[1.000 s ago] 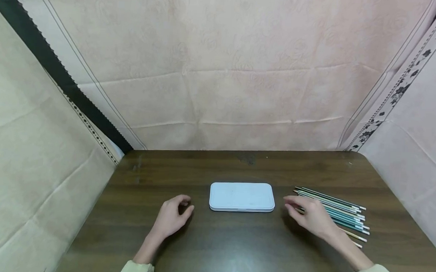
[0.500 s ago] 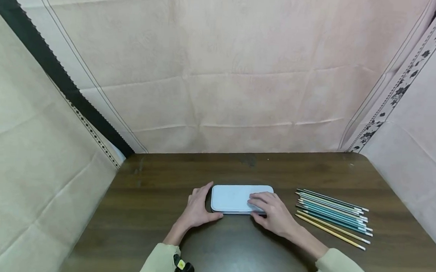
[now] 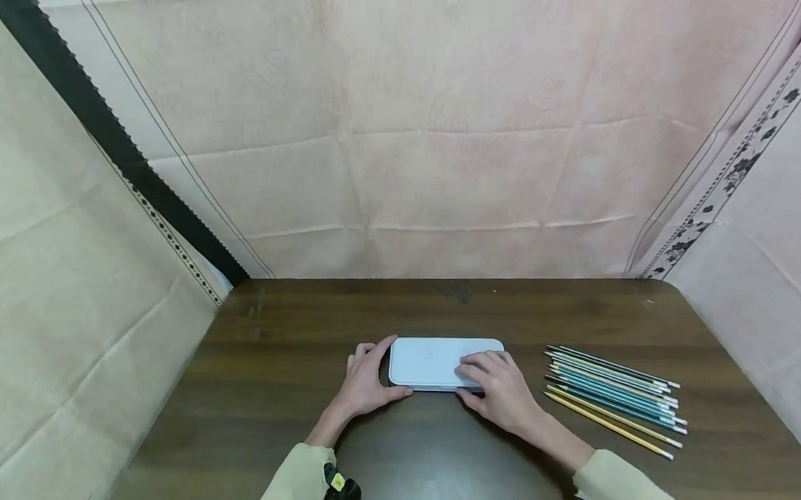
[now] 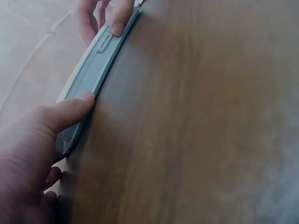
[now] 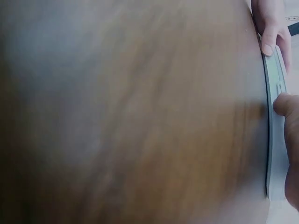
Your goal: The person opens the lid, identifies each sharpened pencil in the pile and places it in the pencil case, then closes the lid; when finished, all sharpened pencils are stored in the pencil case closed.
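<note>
A flat, pale blue-white pencil case [image 3: 426,363] with rounded corners lies closed on the table. My left hand [image 3: 364,385] holds its left end, the thumb along the front side and the fingers round the end. At the front, my right hand [image 3: 503,395] has its thumb on the side wall by a small latch [image 4: 105,42], seen in the left wrist view. The other right fingers bend over the lid. In the right wrist view the case's front side [image 5: 277,154] runs along the right edge, partly covered by the right thumb.
Several pencils [image 3: 610,390], dark, teal and yellow with white ends, lie side by side to the right of the case. The brown wooden table [image 3: 292,327] ends at a hanging pale cloth [image 3: 443,170]. More cloth hangs at both sides.
Both hands have come inward to the case, the right one from beside the pencils, the left from the table at left. Over the last half second they have stayed nearly still.
</note>
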The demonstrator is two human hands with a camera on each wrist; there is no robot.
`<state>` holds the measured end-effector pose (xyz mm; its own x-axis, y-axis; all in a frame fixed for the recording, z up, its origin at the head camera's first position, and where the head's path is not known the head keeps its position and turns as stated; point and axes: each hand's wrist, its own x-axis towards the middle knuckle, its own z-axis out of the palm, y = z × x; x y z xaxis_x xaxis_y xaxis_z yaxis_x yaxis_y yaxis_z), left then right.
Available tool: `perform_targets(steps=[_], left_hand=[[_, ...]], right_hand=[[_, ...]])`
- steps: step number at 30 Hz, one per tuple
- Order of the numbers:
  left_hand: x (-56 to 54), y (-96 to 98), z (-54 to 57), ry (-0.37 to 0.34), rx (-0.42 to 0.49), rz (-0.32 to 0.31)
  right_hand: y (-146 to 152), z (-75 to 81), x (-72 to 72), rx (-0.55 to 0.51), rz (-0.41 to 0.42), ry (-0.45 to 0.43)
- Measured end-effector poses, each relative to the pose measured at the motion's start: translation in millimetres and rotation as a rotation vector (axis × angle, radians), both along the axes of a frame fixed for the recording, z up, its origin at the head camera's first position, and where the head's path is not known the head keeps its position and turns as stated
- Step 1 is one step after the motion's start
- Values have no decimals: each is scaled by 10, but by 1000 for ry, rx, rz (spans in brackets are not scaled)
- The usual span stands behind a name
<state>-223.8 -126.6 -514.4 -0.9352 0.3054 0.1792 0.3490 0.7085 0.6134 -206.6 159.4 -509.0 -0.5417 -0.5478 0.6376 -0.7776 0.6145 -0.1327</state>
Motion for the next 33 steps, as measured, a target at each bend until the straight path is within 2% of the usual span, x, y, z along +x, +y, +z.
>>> perform_targets(steps=[7,16,22,33], left_hand=[[9,-4,-4,3,-19,13],[2,-8,-44,34,-40,27],[7,3,-44,38,-50,26],[11,-3,-49,37,-50,36]], right_hand=[[-53,-22,-41,117,1,216],[-53,17,-100,273,59,401],[-63,32,-120,293,54,485],[-96,9,-136,335,16,564]])
